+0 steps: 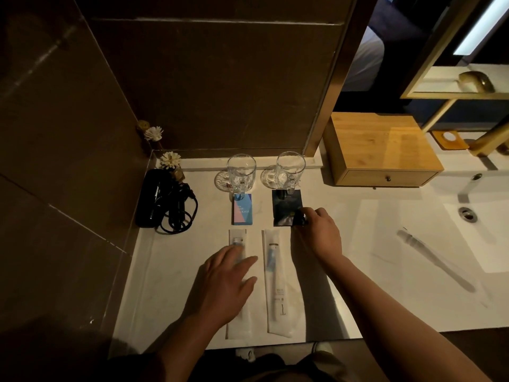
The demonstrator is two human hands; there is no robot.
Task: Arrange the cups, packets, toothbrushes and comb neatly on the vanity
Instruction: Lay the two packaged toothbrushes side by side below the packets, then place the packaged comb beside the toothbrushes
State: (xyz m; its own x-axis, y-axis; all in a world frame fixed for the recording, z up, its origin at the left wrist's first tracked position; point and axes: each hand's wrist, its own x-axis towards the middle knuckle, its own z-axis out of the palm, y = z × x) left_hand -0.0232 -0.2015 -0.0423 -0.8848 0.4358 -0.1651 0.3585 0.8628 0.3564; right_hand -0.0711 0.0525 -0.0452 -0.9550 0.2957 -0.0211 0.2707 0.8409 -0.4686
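On the white counter (385, 244), two glass mugs (241, 172) (290, 169) stood side by side on clear coasters at twelve o'clock from the hands. Just below the left mug lay a blue-and-pink packet (242, 209); below the right mug lay a dark packet (286, 207). The right hand (319, 230) pinched that dark packet's lower right corner, its grip closed on the edge. The left hand (228, 282) lay flat, fingers spread, over the left wrapped toothbrush (239, 321). The second wrapped toothbrush (276, 282) lay parallel, just beside it. At three o'clock, well apart, a wrapped comb (435, 260) lay slanted. At ten o'clock sat a black hair dryer (155, 201) with coiled cord.
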